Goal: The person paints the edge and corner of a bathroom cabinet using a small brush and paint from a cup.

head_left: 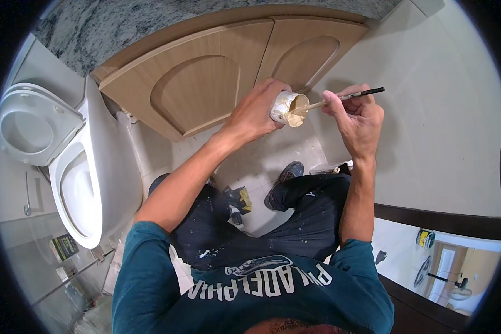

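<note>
My left hand [256, 111] is wrapped round a small white cup [282, 107], smeared with cream paint on its rim and inside. The cup is tilted, its mouth turned toward the right. Between the thumb and fingers of my right hand [357, 123] is a slim paintbrush [317, 105] with a pale shaft and a dark end. Its bristle end reaches into the mouth of the cup, so the tip is partly hidden. Both hands are in front of the wooden cabinet doors [250, 69], above the floor.
A white toilet [103, 172] with its lid raised stands at left. A grey stone countertop [150, 28] tops the cabinet. Dark items with a yellow piece [245, 199] lie on the tiled floor between my feet. A pale wall [440, 128] is at right, with a dark-framed mirror [398, 253] below.
</note>
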{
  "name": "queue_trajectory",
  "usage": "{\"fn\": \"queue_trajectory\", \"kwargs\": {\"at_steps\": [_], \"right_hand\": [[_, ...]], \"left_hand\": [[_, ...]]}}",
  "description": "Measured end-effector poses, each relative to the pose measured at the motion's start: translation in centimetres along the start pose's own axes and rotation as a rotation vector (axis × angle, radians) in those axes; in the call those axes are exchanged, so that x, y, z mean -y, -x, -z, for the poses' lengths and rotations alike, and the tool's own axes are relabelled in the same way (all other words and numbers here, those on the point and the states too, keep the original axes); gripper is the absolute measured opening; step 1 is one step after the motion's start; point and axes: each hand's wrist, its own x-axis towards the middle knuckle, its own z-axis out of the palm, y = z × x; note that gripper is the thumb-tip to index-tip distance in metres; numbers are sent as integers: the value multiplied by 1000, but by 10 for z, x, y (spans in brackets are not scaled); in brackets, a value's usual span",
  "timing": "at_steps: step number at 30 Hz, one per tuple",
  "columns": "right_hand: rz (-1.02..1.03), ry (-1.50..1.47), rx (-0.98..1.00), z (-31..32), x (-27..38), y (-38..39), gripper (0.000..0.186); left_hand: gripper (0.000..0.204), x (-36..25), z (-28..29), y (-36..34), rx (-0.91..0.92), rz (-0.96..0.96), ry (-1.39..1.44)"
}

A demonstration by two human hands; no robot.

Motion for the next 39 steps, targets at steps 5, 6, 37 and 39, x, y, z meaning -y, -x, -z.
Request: {"fn": "queue_trajectory", "kwargs": {"at_steps": [5, 6, 37, 39], "right_hand": [[16, -8, 17, -3, 4, 1, 24], [23, -6, 18, -4, 5, 1, 23], [-46, -87, -7, 23, 12, 1, 20], [-89, -187, -148, 40, 6, -10, 21]], "left_hand": [[63, 1, -1, 1, -1, -5, -3], [63, 1, -1, 1, 3, -2, 4], [60, 3, -3, 2, 2, -20, 26], [59, 0, 1, 3, -21, 7, 6]]}}
